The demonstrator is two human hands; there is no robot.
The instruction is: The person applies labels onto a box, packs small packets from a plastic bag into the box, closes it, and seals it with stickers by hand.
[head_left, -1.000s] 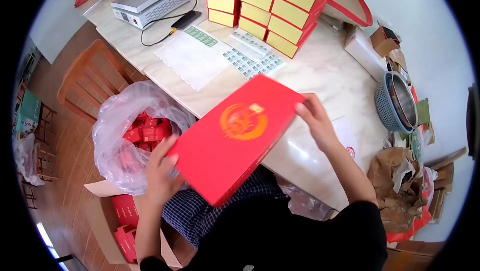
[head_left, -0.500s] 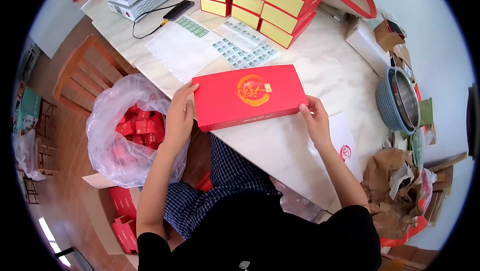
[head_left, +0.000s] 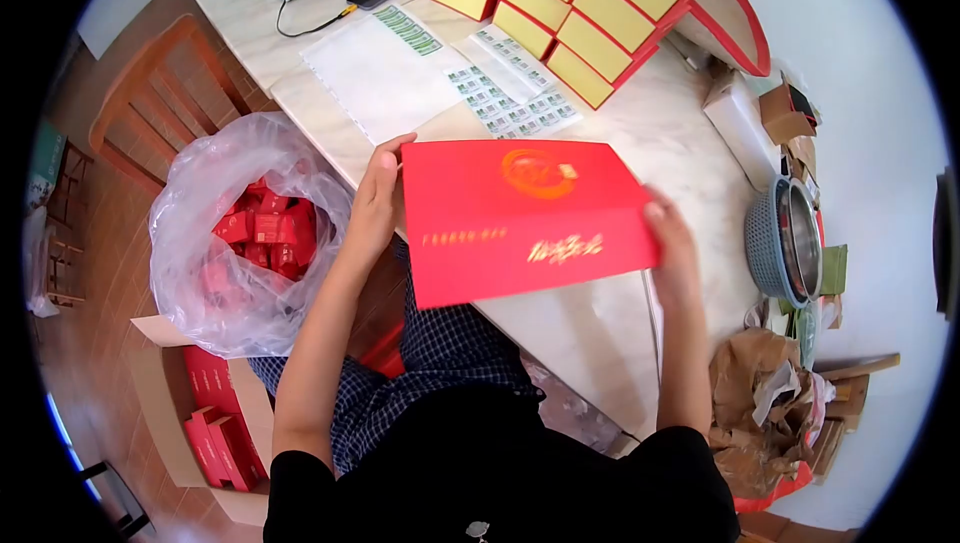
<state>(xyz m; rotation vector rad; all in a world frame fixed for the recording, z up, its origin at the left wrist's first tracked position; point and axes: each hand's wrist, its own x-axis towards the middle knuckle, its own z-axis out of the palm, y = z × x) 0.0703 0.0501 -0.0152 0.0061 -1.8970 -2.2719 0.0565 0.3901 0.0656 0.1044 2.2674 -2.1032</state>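
Head view: left hand [head_left: 376, 193], right hand [head_left: 677, 243] clamped on opposite ends of red box [head_left: 525, 228]; sticker sheet [head_left: 515, 111] on surface [head_left: 690, 138] beyond box.

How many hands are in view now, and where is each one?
2. The left hand is at the left end of the red printed box; the right hand grips its right end. Some fingers are hidden.

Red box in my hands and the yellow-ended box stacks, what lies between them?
In the head view, label sheets and bare tabletop lie between the red box and the yellow-ended box stacks.
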